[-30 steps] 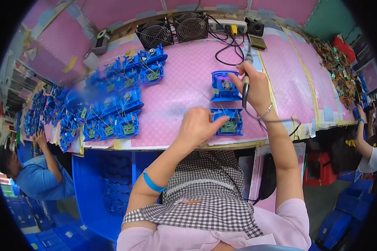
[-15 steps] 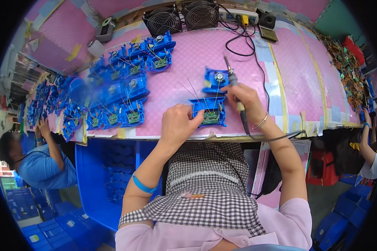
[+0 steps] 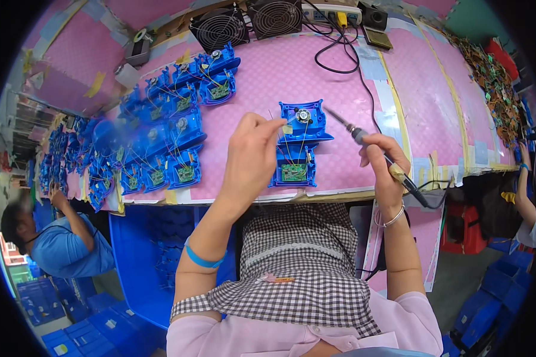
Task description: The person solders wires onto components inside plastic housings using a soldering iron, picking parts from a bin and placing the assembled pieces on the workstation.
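Observation:
In front of me lies a blue plastic housing in two joined halves. The far half (image 3: pixel 314 123) bears a round metal-rimmed speaker (image 3: pixel 304 116); the near half holds a green circuit board (image 3: pixel 294 172). Thin wires (image 3: pixel 298 153) run between the halves. My left hand (image 3: pixel 250 157) is closed in a pinch at the far half's left side, apparently on a thin wire, its fingertips just left of the speaker. A soldering iron (image 3: pixel 392 165) is gripped in my right hand (image 3: pixel 387 157), its tip pointing up and left, just right of the far half and apart from it.
Rows of similar blue housings (image 3: pixel 184 169) fill the left of the pink bench. Two black fans (image 3: pixel 274 18), a power strip (image 3: pixel 315 12) and an iron stand (image 3: pixel 375 27) line the back. A wire heap (image 3: pixel 497 89) lies far right. Other people work at both sides.
My left hand has moved from the circuit board up to the speaker half. My right hand has drawn the iron right and nearer me. The housing has straightened slightly.

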The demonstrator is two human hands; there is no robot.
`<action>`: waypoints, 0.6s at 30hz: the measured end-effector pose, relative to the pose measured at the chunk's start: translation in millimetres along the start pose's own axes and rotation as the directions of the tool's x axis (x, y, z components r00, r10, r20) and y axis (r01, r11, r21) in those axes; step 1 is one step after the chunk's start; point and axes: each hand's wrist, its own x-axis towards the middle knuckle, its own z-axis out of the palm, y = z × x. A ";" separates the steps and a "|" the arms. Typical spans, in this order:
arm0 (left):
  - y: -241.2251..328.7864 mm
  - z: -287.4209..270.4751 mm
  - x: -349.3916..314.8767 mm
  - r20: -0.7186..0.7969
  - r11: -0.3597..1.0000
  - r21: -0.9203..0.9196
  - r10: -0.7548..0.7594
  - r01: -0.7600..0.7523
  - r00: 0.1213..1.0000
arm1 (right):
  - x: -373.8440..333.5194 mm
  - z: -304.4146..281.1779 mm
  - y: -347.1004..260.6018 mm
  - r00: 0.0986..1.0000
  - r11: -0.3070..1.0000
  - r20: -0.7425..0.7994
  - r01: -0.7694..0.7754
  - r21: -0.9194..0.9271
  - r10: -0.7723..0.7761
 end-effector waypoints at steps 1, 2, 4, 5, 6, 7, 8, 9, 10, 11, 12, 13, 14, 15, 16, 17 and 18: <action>-0.5 2.0 -1.1 0.001 1.000 0.000 -0.001 0.001 1.000 | -3.3 1.2 4.6 0.999 0.998 -0.012 -0.043 0.041 0.044; -1.6 5.8 -0.5 0.034 0.997 -0.024 -0.068 0.069 0.997 | -4.5 0.8 9.0 0.996 0.993 -0.025 -0.088 0.083 0.090; -4.1 9.7 1.0 0.070 0.990 -0.044 -0.134 0.138 0.988 | -3.7 2.2 14.6 0.993 0.988 -0.062 -0.088 0.128 0.097; -6.0 10.7 1.7 0.069 0.990 -0.033 -0.133 0.136 0.989 | -3.3 1.9 18.6 0.989 0.973 -0.042 -0.128 0.194 0.139; -7.2 11.4 2.5 0.067 0.991 -0.023 -0.132 0.134 0.989 | -2.6 2.0 22.1 0.984 0.951 -0.019 -0.167 0.258 0.178; -7.0 12.2 3.4 0.067 0.991 -0.022 -0.133 0.135 0.989 | -1.5 2.9 25.1 0.984 0.951 -0.019 -0.168 0.259 0.179; -6.3 12.4 3.8 0.075 0.991 -0.018 -0.127 0.129 0.989 | -0.4 5.0 27.6 0.979 0.941 -0.010 -0.194 0.276 0.205; -5.6 12.8 4.3 0.082 0.992 -0.013 -0.122 0.123 0.989 | 0.6 6.7 29.4 0.973 0.931 0.000 -0.220 0.292 0.230; -4.9 13.6 4.9 0.080 0.992 -0.011 -0.123 0.124 0.989 | 1.3 8.0 30.4 0.973 0.930 0.002 -0.220 0.293 0.230; -4.1 14.8 5.4 0.081 0.989 -0.031 -0.142 0.145 0.987 | 1.8 9.0 31.0 0.972 0.921 0.012 -0.226 0.316 0.234; -3.7 15.6 6.0 0.082 0.985 -0.050 -0.161 0.165 0.984 | 2.3 10.1 31.6 0.971 0.912 0.023 -0.232 0.338 0.239; -4.2 16.1 6.4 0.081 0.985 -0.049 -0.162 0.166 0.983 | 2.9 11.4 32.4 0.971 0.912 0.024 -0.233 0.338 0.239; -5.0 17.3 6.8 0.084 0.986 -0.034 -0.161 0.164 0.983 | 3.6 12.3 33.3 0.970 0.908 0.028 -0.237 0.345 0.242; -5.4 18.1 7.1 0.087 0.987 -0.020 -0.160 0.162 0.983 | 4.1 12.7 33.7 0.969 0.905 0.031 -0.241 0.352 0.246; -5.1 18.7 7.3 0.087 0.987 -0.020 -0.160 0.162 0.983 | 4.3 12.5 33.8 0.969 0.905 0.031 -0.241 0.351 0.246; -4.9 18.9 7.5 0.088 0.986 -0.015 -0.166 0.168 0.982 | 4.6 12.6 33.8 0.968 0.905 0.038 -0.244 0.348 0.246; -4.7 19.3 7.7 0.088 0.985 -0.010 -0.173 0.174 0.981 | 5.0 12.5 34.0 0.968 0.906 0.046 -0.247 0.344 0.246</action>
